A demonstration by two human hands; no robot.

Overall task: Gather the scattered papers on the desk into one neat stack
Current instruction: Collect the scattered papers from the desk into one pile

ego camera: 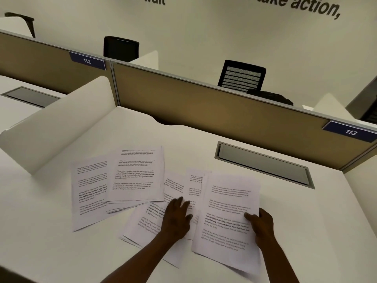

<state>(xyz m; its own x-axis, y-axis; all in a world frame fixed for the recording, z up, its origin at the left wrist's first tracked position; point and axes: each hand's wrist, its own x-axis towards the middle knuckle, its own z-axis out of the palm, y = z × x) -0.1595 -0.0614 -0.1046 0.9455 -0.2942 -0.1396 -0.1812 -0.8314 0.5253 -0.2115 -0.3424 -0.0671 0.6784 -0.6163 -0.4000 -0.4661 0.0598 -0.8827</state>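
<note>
Printed white papers lie spread over the white desk (pixel 306 211). A pile of sheets (pixel 136 174) sits at the left, overlapping a single sheet (pixel 85 193) further left. My left hand (pixel 177 217) lies flat, fingers spread, on a tilted bundle of papers (pixel 146 223) in the middle. My right hand (pixel 263 225) grips the right edge of another bundle of sheets (pixel 226 213), thumb on top. A partly covered sheet (pixel 194 180) shows between the two bundles.
A tan partition (pixel 204 103) with labels 112 and 113 closes the desk's far side. A white side divider (pixel 61 127) stands at the left. A grey cable flap (pixel 263 164) is set in the desk at the right. Black chairs stand behind the partition.
</note>
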